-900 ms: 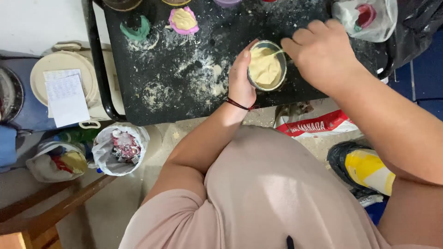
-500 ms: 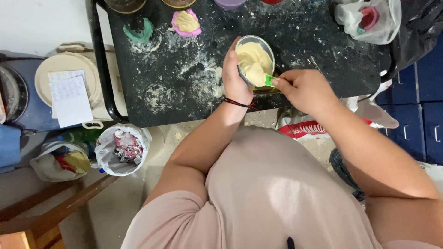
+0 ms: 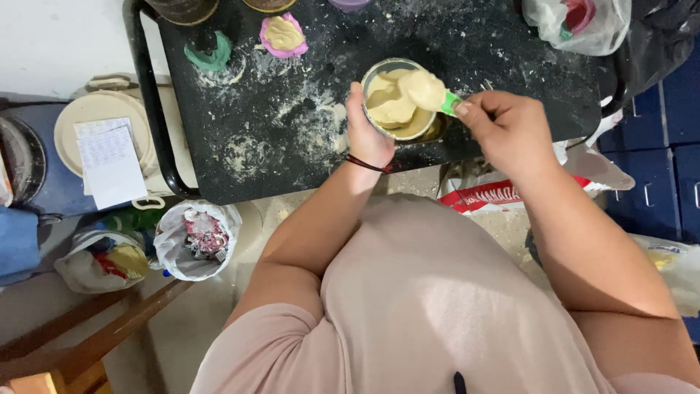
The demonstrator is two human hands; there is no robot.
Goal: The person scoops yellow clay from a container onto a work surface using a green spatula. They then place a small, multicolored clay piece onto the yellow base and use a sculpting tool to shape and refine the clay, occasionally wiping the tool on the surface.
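My left hand (image 3: 367,131) gripped the round metal tin of cream paste (image 3: 397,102) steady so my right hand (image 3: 503,135), pinching the green plastic spoon (image 3: 446,102), could scoop cleanly.

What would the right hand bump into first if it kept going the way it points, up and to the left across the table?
The right hand holds a green spoon heaped with cream paste. Straight on, it would probably meet the round tin first, then the left hand steadying it, though depth is hard to judge from above.
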